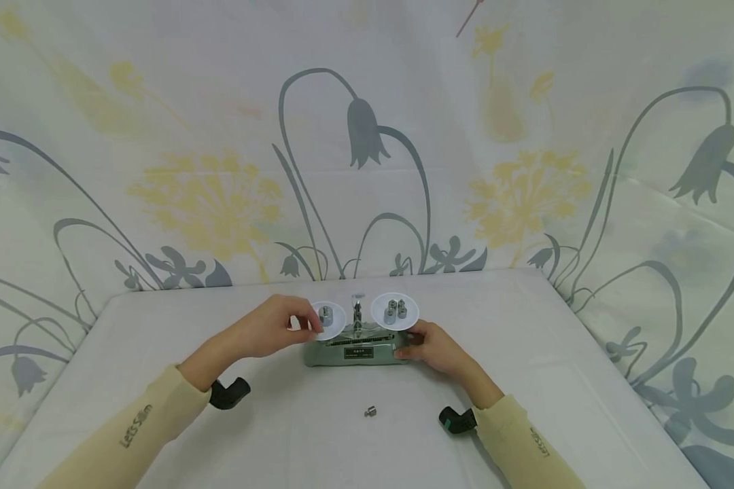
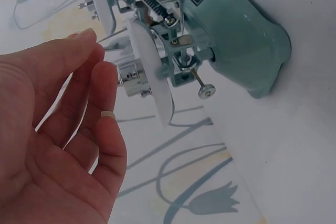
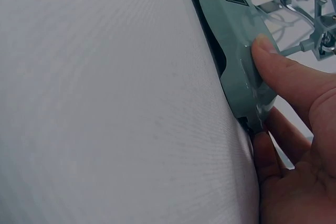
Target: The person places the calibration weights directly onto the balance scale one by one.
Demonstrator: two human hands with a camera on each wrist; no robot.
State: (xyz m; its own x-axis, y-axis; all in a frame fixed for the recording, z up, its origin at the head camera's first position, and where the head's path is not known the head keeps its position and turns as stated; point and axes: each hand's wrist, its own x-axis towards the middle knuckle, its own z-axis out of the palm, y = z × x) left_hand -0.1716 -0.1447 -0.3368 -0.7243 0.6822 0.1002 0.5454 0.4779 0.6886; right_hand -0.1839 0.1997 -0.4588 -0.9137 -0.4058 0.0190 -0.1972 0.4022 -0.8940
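Observation:
A green balance scale (image 1: 357, 355) stands on the white table, with a white pan on each side. My left hand (image 1: 284, 326) is at the left pan (image 1: 336, 331), thumb and index fingertips close together by its rim. On that pan is a shiny metal weight (image 1: 326, 315); in the left wrist view the fingertips are right beside this weight (image 2: 132, 80). I cannot tell whether they pinch anything. My right hand (image 1: 434, 346) grips the right end of the scale's base (image 3: 244, 72), thumb on top and fingers behind. The right pan (image 1: 380, 303) carries several small metal weights (image 1: 395, 311).
A small metal weight (image 1: 370, 411) lies on the table (image 1: 318, 435) in front of the scale. Behind the table hangs a flower-printed curtain (image 1: 238, 122). An adjusting knob (image 2: 207, 92) sticks out at the scale's left end. Black wrist-worn devices (image 1: 230, 393) stick out below both forearms.

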